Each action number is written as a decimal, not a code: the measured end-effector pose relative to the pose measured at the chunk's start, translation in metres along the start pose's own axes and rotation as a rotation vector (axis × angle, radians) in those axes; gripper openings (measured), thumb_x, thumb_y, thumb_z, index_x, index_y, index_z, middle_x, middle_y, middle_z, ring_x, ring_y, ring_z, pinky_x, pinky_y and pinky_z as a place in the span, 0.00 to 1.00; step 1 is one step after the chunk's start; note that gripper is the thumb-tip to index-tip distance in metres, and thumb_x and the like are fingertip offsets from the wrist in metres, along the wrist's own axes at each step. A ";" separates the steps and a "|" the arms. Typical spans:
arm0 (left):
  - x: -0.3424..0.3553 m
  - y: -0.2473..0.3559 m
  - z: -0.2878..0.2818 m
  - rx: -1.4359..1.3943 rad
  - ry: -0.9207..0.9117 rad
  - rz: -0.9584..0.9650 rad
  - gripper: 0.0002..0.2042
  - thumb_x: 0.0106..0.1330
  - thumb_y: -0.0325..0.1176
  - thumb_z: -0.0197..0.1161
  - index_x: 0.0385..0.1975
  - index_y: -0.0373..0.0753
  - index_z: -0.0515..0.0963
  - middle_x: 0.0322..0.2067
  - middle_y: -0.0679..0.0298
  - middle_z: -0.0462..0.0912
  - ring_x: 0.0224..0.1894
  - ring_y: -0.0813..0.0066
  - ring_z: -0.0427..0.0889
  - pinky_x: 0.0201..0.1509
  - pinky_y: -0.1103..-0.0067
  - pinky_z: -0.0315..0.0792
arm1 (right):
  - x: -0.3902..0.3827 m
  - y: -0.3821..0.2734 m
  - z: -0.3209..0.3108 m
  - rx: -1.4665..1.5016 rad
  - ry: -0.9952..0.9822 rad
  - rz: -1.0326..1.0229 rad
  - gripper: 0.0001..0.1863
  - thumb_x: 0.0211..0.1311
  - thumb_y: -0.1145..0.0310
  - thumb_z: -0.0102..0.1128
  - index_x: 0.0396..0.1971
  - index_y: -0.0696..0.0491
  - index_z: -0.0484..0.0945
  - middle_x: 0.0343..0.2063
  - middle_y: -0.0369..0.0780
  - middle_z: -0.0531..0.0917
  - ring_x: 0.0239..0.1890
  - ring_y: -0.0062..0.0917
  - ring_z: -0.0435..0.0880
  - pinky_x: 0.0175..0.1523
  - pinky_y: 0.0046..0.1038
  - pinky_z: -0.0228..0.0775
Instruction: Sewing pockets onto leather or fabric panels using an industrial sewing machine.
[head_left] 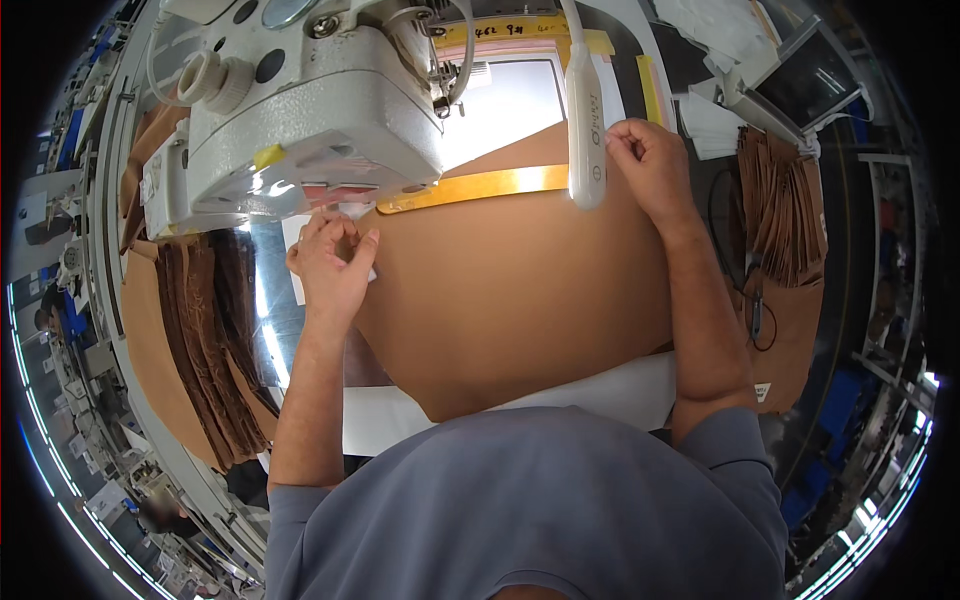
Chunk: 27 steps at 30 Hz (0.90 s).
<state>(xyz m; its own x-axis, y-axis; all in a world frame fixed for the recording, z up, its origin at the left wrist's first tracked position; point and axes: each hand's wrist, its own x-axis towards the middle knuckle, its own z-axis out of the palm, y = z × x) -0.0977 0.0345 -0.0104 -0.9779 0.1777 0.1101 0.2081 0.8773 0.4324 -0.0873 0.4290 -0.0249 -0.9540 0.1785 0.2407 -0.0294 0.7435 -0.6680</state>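
Observation:
A large brown fabric piece (520, 300) lies spread in front of me, its near edge over a white surface. My left hand (335, 265) is at its left side, just below the sewing machine head (310, 150). The fingers are curled, and a small pale bit of something shows beside the palm; its kind is hidden. My right hand (655, 175) is at the fabric's upper right, beside a white wand-shaped lamp (587, 140). Its thumb and forefinger are pinched together, and what is between them cannot be made out. A shiny gold-coloured strip (480, 188) crosses the fabric's far part.
Folded brown pieces (205, 340) are stacked at the left, and more brown pieces (785, 220) hang at the right. A dark screen (805, 80) stands at the far right. A dark cable (757, 310) hangs beside my right forearm. A yellow ruler-like strip (500, 30) lies at the back.

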 end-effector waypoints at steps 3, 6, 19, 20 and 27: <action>0.023 -0.022 0.017 -0.128 -0.044 -0.126 0.08 0.61 0.34 0.72 0.33 0.38 0.82 0.39 0.63 0.85 0.45 0.68 0.84 0.55 0.70 0.71 | 0.008 0.005 0.004 -0.001 0.009 0.025 0.08 0.60 0.67 0.70 0.28 0.55 0.84 0.21 0.37 0.84 0.22 0.28 0.81 0.33 0.30 0.72; 0.054 -0.065 0.038 -0.154 -0.020 -0.076 0.08 0.60 0.36 0.69 0.32 0.40 0.87 0.38 0.60 0.87 0.38 0.64 0.83 0.64 0.58 0.57 | 0.022 0.002 0.010 -0.017 0.021 -0.005 0.09 0.61 0.65 0.70 0.29 0.55 0.84 0.21 0.38 0.84 0.23 0.28 0.82 0.33 0.30 0.73; 0.124 -0.138 0.014 -0.032 -0.063 0.094 0.14 0.65 0.39 0.66 0.45 0.36 0.83 0.46 0.55 0.85 0.48 0.58 0.81 0.66 0.58 0.62 | 0.149 0.041 0.029 -0.304 0.067 0.000 0.11 0.63 0.58 0.66 0.36 0.50 0.87 0.27 0.38 0.87 0.31 0.35 0.87 0.44 0.37 0.79; 0.114 -0.141 0.008 -0.030 -0.079 0.088 0.15 0.65 0.39 0.66 0.46 0.36 0.82 0.47 0.54 0.85 0.48 0.58 0.81 0.66 0.58 0.62 | 0.159 0.044 0.032 -0.311 0.070 0.008 0.11 0.63 0.58 0.66 0.36 0.50 0.87 0.27 0.38 0.87 0.31 0.35 0.87 0.44 0.37 0.79; 0.073 -0.130 -0.016 0.003 -0.179 0.016 0.20 0.68 0.41 0.65 0.53 0.35 0.80 0.51 0.53 0.84 0.55 0.56 0.79 0.68 0.60 0.63 | 0.119 0.012 -0.011 -0.071 0.226 -0.040 0.13 0.66 0.59 0.61 0.42 0.51 0.86 0.39 0.48 0.88 0.42 0.44 0.88 0.50 0.42 0.79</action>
<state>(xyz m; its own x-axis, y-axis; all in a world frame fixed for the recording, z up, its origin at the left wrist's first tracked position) -0.1954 -0.0735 -0.0442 -0.9624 0.2682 -0.0442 0.2242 0.8751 0.4289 -0.1978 0.4666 0.0034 -0.8613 0.2819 0.4227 -0.0369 0.7950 -0.6055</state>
